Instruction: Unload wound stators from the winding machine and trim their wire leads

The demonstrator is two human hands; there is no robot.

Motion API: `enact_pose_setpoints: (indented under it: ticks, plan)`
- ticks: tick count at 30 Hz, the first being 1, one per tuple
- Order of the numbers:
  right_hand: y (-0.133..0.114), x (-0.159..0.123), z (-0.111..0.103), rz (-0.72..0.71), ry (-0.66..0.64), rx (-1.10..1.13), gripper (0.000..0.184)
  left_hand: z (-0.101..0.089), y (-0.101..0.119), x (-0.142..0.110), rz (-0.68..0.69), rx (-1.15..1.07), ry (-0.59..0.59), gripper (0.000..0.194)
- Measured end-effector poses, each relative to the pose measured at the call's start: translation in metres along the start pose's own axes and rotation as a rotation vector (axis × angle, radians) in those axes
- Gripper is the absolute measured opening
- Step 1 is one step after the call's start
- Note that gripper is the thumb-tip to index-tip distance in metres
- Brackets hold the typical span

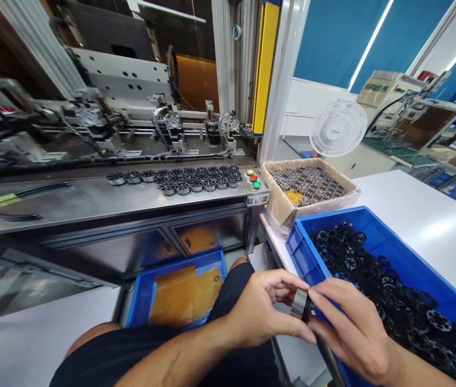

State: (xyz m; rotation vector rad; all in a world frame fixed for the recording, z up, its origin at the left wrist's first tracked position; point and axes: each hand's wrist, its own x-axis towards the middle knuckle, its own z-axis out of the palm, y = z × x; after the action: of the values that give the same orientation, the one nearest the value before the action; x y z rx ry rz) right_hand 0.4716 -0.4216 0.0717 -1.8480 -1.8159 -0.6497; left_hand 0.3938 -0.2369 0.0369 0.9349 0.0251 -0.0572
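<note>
Over the left edge of the blue crate, both hands meet at a small round metal ring (299, 302) with a black plastic part (307, 313) on its right side. My left hand (260, 309) grips the ring between thumb and fingers. From the right, my right hand (351, 322) pinches the black part at the ring's face; its fingertips partly hide it. Whether the black part is fully seated in the ring I cannot tell. Many loose black spoked plastic parts (349, 263) fill the blue crate (367, 212) beside my right hand.
Rows of similar black-and-metal rings (196, 180) stand on the machine's steel ledge (86, 207), near pliers (14, 199) and a button box (255, 188). A lined carton (288, 212) holds stacked metal cores. A fan (338, 129) stands behind. Another blue bin (133, 309) lies below.
</note>
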Motion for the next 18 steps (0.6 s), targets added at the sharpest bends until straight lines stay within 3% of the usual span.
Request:
enact_pose_setpoints:
  ticks: [7,10,12,14,16,18]
  plan:
    - [-0.007,0.003,-0.001,-0.003,-0.015,-0.024,0.028,-0.001,-0.009,-0.002,-0.027,0.047,-0.021,0.069]
    - [0.009,0.004,-0.005,0.066,-0.017,0.059,0.033,-0.004,-0.006,-0.003,0.07,0.206,-0.079,0.055]
    - [0.038,-0.002,-0.008,0.287,-0.028,0.072,0.038,-0.009,0.001,-0.004,0.208,0.45,-0.085,0.041]
    - [0.073,-0.016,-0.008,0.618,-0.077,-0.019,0.04,-0.015,0.007,-0.002,0.308,0.691,-0.029,0.033]
    - [0.101,-0.037,-0.002,0.787,-0.185,-0.084,0.032,-0.021,0.011,0.002,0.278,0.755,0.044,0.03]
    - [0.113,-0.059,0.011,0.829,-0.327,-0.083,0.025,-0.025,0.01,0.005,0.169,0.651,0.087,0.031]
